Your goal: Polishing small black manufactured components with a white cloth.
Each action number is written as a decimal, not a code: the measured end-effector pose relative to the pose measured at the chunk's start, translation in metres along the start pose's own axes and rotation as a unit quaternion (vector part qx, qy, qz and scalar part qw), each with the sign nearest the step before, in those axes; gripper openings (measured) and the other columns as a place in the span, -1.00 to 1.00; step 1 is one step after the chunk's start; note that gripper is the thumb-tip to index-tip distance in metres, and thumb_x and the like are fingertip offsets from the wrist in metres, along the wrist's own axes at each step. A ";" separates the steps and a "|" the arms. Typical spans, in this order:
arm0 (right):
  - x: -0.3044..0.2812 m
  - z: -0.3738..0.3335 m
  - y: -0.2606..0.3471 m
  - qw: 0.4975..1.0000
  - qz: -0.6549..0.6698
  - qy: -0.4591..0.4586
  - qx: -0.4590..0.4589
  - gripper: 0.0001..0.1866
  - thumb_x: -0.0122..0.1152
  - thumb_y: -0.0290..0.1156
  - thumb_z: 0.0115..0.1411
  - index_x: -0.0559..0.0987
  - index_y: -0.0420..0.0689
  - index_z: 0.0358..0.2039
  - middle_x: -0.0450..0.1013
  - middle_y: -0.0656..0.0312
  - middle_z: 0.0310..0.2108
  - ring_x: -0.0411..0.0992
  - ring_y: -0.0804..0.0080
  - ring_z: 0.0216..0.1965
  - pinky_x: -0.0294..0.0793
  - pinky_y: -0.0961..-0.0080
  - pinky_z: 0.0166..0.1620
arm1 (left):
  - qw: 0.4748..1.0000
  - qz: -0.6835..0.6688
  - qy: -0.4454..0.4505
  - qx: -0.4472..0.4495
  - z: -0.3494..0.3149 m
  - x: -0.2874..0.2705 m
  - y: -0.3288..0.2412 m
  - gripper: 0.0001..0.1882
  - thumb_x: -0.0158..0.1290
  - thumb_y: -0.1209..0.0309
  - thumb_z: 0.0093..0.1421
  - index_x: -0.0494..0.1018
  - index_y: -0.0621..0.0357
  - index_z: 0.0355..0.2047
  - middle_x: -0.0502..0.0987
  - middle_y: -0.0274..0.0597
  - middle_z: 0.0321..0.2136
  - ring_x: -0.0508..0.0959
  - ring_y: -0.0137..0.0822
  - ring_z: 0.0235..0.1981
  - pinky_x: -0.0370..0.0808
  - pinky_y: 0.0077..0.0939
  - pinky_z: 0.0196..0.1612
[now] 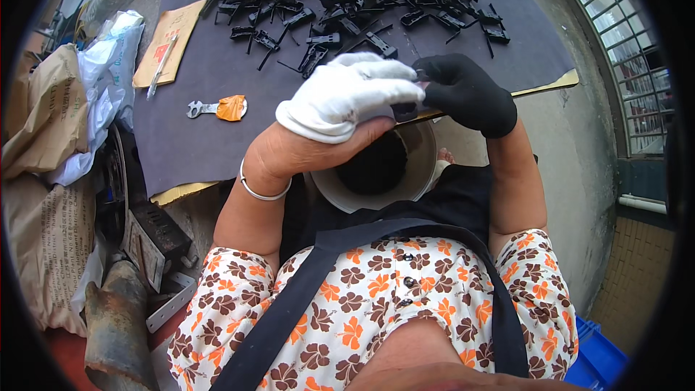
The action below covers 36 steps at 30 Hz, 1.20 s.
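My left hand [344,98], in a white glove that leaves the thumb bare, is closed round a small black plastic part [405,111] at the table's front edge. Most of that part is hidden by the fingers. Against its fingertips, my right hand [470,94] in a black glove is bent into a pinch; what lies in it cannot be made out. Just beyond both hands spreads a heap of black plastic parts [318,40] with thin arms. Directly below them stands a pale bucket [347,201] with a dark inside.
On the dark tabletop [188,148] at left lie a wrench [205,108] with orange wrapping and a brown envelope [174,32] bearing a pen [163,65]. Paper sacks [47,246] and a rusty metal pipe [121,326] crowd the left. A barred window [622,36] is at right.
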State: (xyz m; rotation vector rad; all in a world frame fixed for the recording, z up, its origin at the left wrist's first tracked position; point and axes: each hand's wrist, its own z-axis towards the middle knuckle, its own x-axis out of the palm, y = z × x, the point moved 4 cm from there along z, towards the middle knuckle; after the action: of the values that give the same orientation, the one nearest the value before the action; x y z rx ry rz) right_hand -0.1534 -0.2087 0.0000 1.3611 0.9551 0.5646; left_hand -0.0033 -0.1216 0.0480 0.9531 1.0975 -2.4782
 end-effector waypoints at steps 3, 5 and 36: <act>0.006 0.002 -0.006 0.997 0.030 0.063 0.016 -0.76 0.14 -0.39 0.09 0.54 -0.28 -0.27 0.46 0.34 -0.47 0.33 0.69 -0.44 0.35 0.66 -0.31 | 0.995 -0.077 0.058 -0.019 -0.001 0.002 -0.002 -0.65 0.16 0.61 -0.13 0.49 0.24 -0.25 0.47 0.02 -0.17 0.47 -0.03 -0.13 0.42 -0.38 -0.12; 0.015 0.006 -0.006 0.996 0.026 0.079 0.031 -0.78 0.09 -0.40 0.11 0.54 -0.29 -0.31 0.44 0.35 -0.50 0.31 0.70 -0.48 0.35 0.68 -0.34 | 0.994 -0.102 0.035 0.002 0.000 -0.005 -0.006 -0.65 0.18 0.62 -0.13 0.48 0.25 -0.24 0.46 0.05 -0.16 0.47 -0.04 -0.12 0.42 -0.37 -0.11; 0.019 0.007 0.025 0.973 -0.035 -0.202 -0.109 -0.84 0.17 -0.39 0.10 0.50 -0.22 -0.36 0.42 0.28 -0.53 0.36 0.58 -0.51 0.37 0.59 -0.39 | 0.919 -0.280 -0.202 -0.191 -0.016 0.024 0.029 -0.64 -0.01 0.51 0.11 0.34 0.30 -0.06 0.50 -0.16 -0.25 0.46 -0.46 -0.26 0.42 -0.58 -0.17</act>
State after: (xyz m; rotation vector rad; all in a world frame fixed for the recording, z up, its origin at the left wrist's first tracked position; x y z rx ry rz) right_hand -0.1329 -0.1929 0.0190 1.1801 0.5885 0.3104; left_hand 0.0000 -0.1291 0.0078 -0.0062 1.7833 -2.5307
